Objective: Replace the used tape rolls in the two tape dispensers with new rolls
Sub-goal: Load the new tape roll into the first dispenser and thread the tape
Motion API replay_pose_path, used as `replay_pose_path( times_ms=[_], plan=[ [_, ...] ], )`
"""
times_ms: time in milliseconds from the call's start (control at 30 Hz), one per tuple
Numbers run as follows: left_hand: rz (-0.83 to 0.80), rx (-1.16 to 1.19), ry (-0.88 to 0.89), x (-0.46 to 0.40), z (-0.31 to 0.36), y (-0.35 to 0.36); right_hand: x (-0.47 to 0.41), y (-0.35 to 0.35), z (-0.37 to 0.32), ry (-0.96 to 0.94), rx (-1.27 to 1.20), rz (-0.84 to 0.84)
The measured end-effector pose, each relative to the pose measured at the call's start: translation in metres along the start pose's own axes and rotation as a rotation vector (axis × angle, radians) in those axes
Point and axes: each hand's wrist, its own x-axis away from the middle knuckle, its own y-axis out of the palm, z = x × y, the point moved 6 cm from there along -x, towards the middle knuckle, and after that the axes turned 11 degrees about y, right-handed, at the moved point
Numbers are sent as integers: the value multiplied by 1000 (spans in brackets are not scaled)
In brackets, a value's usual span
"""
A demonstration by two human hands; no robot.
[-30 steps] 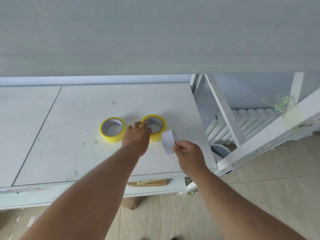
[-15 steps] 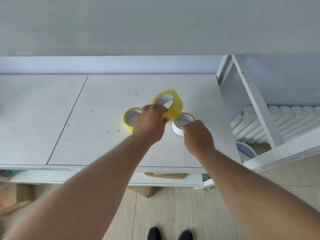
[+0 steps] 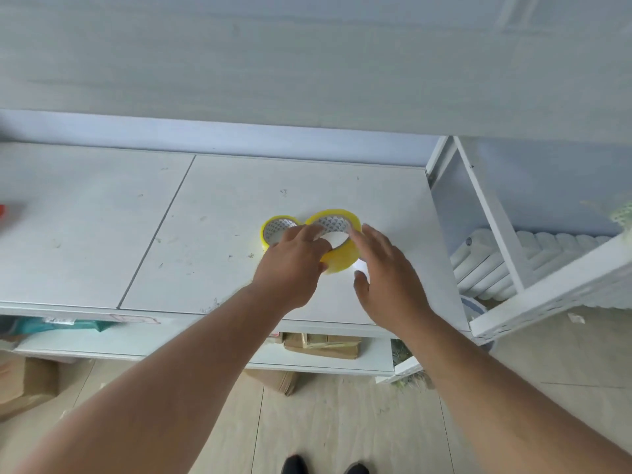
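My left hand (image 3: 294, 265) grips a yellow tape roll (image 3: 342, 254), lifted and tilted above the white table (image 3: 212, 217), with fingers through its core. A second yellow roll (image 3: 273, 227) lies flat on the table just left of it, partly behind my left hand. My right hand (image 3: 386, 275) hovers with spread, relaxed fingers right beside the lifted roll. Under its palm a small white edge of the used core (image 3: 359, 266) shows on the table; the rest of it is hidden. No tape dispenser is in view.
A white slatted rack (image 3: 533, 292) leans at the table's right end. Something red (image 3: 1, 212) sits at the far left edge. Cardboard pieces (image 3: 321, 343) lie on the shelf under the table, and boxes (image 3: 24, 381) stand on the floor.
My left hand has lifted one yellow roll off the table and holds it tilted. My right hand set the white core down and let go, its fingers now spread.
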Motion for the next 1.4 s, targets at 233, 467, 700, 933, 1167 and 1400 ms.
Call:
replay_pose_path(
  times_ms=[233,467,700,933,1167,1400],
  plan=[
    [18,-141,93,56,6,-34,28,-6,-60,-93,223,81],
    [224,-39,-13,123,4,-83,48,-25,-99,-34,-130,-7],
    [435,1042,-497,208,-29,-71,78,7,-168,215,-794,-443],
    [613,1180,-585,298,-93,-72,110,31,-265,147,-727,-514],
    [611,995,-596,397,-177,-92,148,83,-383,186,-971,-653],
    [636,881,-636,444,-242,-115,143,133,-456,216,-1051,-682]
  ],
)
